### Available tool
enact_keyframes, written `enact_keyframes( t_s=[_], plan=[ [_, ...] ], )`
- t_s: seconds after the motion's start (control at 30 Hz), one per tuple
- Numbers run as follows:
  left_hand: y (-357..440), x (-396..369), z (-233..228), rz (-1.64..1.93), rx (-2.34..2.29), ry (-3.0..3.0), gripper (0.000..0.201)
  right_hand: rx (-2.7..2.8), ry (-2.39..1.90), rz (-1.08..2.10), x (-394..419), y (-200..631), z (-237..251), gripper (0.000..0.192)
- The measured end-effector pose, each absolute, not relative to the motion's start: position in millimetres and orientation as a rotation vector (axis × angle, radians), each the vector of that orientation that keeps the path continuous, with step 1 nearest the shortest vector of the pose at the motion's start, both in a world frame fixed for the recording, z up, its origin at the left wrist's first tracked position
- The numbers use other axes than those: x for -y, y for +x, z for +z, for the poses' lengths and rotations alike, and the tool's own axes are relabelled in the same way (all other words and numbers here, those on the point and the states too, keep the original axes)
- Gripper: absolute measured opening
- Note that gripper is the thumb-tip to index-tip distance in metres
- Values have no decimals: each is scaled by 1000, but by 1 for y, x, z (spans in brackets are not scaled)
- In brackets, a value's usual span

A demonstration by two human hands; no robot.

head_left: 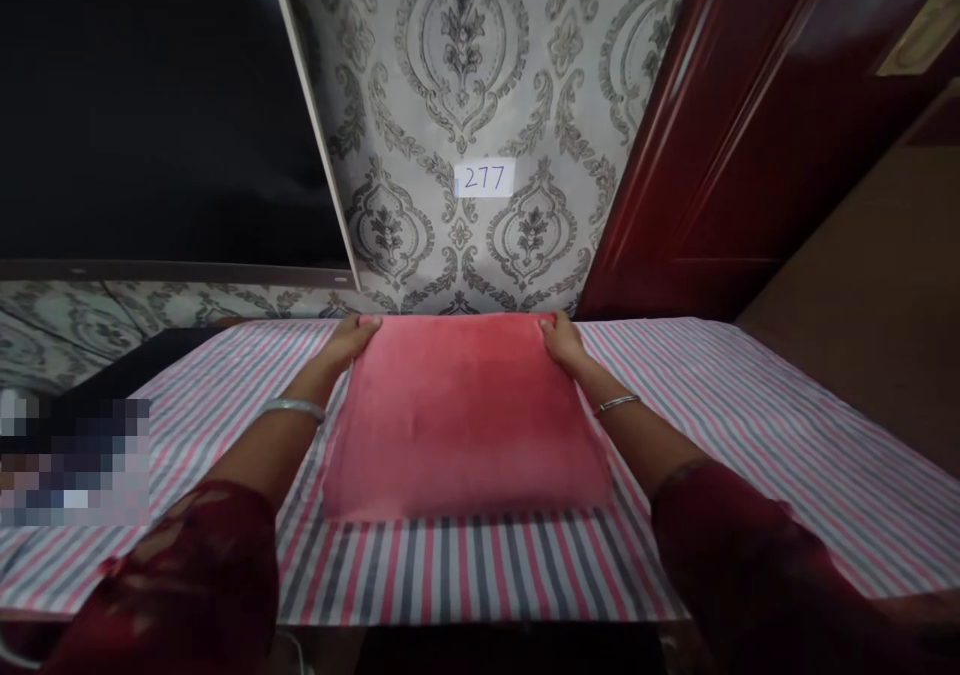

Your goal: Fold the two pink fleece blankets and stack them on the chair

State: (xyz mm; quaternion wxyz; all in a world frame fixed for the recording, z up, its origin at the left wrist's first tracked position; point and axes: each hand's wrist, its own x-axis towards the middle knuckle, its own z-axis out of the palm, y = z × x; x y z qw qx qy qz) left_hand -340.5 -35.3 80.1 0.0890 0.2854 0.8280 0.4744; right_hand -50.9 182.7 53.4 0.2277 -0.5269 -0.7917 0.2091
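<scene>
On striped tablecloth (750, 405), pink folded cloth (465, 415) lying flat betw. 2 hands, left hand (351, 339) & right hand (561, 340) each clamped on a far corner, wallpaper w/ "277" label (484, 178) behind.

You have a single view, from the camera on your own head, looking forward and down over a striped cloth (750, 425) toward the patterned wall (465, 105) straight ahead, which carries a small paper label (484, 178). It sits close enough that your sleeves fill the lower corners, and both forearms run away from you to the left hand (349, 340) and right hand (561, 340) at the far edge of a pink cloth (465, 415) near the middle. A dark screen (150, 105) fills the upper left and a red-brown door (750, 135) the upper right, both leaning inward under the wide lens.
</scene>
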Motion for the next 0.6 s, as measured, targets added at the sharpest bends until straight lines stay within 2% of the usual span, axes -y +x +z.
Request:
enact_keyframes(
  t_s=[0.17,0.3,0.4,0.6],
  plan=[
    [-334,27,64,1059,-2580,810,43,2257,-1526,611,-175,-53,35,47],
    [-318,16,78,831,-2720,959,56,2323,-1501,529,-172,-66,51,52],
    [-290,-5,85,669,-2726,1175,55,2407,-1384,472,-160,-97,64,47],
    [-245,-14,42,452,-2779,1414,58,2499,-1293,376,-122,-125,37,44]
  ],
)
